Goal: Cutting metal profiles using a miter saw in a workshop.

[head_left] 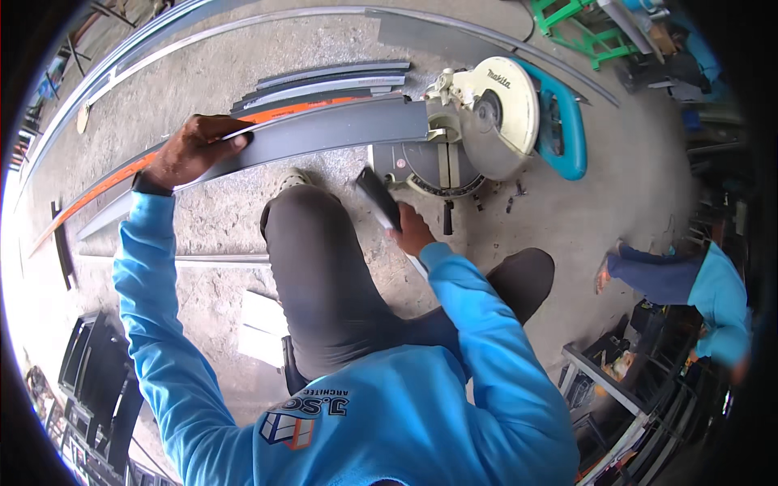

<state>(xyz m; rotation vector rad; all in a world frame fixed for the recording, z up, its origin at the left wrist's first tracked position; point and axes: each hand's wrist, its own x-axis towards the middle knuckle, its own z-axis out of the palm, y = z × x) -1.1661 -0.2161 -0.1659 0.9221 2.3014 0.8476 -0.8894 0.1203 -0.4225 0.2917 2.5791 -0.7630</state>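
My left hand is closed round a long grey metal profile, thumb on the near side and fingers over the far edge. The profile's right end lies on the mitre saw, by the fence. The saw has a cream guard and a teal handle; its blade sits just right of the profile's end. Near the saw's front left, my right hand grips a short dark grey profile piece, held tilted above the floor; its lower end is partly hidden by the hand. An orange strip runs along behind the long profile.
Several grey profile lengths lie behind the orange strip. Small offcuts are scattered right of the saw. A green stand is at far right. A person in blue bends near a metal rack. Dark frames stand lower left.
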